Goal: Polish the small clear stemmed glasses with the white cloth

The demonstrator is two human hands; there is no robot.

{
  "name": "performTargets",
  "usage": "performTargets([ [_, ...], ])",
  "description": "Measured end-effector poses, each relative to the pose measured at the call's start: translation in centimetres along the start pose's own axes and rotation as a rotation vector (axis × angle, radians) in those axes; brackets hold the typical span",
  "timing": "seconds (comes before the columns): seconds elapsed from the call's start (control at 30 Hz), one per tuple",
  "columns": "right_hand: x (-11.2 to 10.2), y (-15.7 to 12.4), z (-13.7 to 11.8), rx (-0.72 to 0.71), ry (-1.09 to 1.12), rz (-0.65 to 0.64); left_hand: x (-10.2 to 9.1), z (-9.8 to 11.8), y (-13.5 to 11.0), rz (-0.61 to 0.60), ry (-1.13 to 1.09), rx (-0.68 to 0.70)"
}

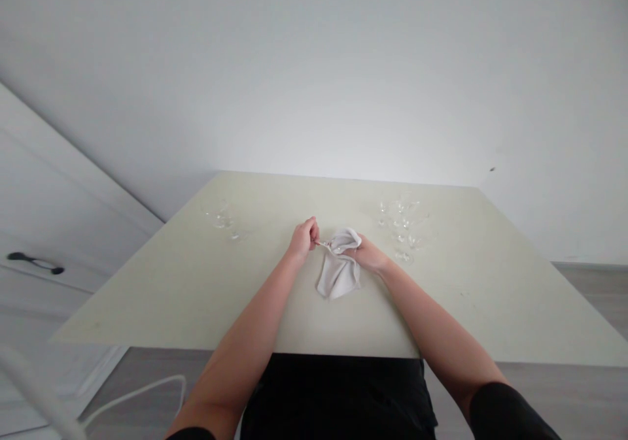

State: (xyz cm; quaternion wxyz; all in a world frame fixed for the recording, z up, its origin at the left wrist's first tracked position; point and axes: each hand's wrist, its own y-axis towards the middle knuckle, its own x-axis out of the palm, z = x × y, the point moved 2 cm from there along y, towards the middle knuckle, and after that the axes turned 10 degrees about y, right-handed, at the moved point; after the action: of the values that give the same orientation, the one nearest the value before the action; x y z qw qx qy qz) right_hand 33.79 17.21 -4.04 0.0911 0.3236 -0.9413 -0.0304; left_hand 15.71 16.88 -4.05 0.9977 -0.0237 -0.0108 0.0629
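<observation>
Standing along the left side is a white cabinet [53, 191] with a dark handle [35, 263], and nearer, at the bottom left, a pale curved tube [39, 391] cuts into view above the grey floor [147, 378]. To the right of these spreads a pale table [171, 296], its far edge by the white wall [343, 67]. On its far left part sits a small set of clear glasses [234, 235], so transparent that their outlines are hard to separate.

Near the middle, the person's left hand [304, 237] is curled tight, fingers closed at the left end of a small clear glass [328, 245], which lies between the two hands and is partly hidden by cloth. Just right of it, a light grey cloth [339, 276] bunches around the glass, its loose part hanging toward the near side. The right hand [369, 254] grasps this cloth from the right, its fingers mostly covered by the folds. Between the forearms, at the near edge, shows black clothing [338, 394].

Farther right, beyond the right hand, a larger cluster of clear glasses [402, 223] stands close together on the table. At the near right is a black sleeve [505, 414], and on the wall at the far right a small dark mark [492, 169]
</observation>
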Motion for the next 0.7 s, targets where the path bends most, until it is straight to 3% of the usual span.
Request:
performTargets([
  [0.1,0.3,-0.2,-0.1,0.003,0.085,-0.068,-0.1,0.1,0.1,0.000,-0.049,-0.025],
  [0.2,0.3,-0.3,0.2,0.054,0.202,-0.044,0.0,0.2,0.2,-0.006,-0.072,-0.015],
  [0.43,0.8,0.5,1.5,0.173,0.545,0.308,0.5,0.4,-0.2,0.036,-0.105,0.060],
  [0.6,1.7,0.5,0.4,-0.008,0.600,0.281,1.1,0.1,-0.1,0.122,-0.118,0.072],
  [0.7,1.7,0.4,-0.1,-0.146,0.557,0.331,1.5,-0.3,0.2,0.092,-0.024,0.023],
])
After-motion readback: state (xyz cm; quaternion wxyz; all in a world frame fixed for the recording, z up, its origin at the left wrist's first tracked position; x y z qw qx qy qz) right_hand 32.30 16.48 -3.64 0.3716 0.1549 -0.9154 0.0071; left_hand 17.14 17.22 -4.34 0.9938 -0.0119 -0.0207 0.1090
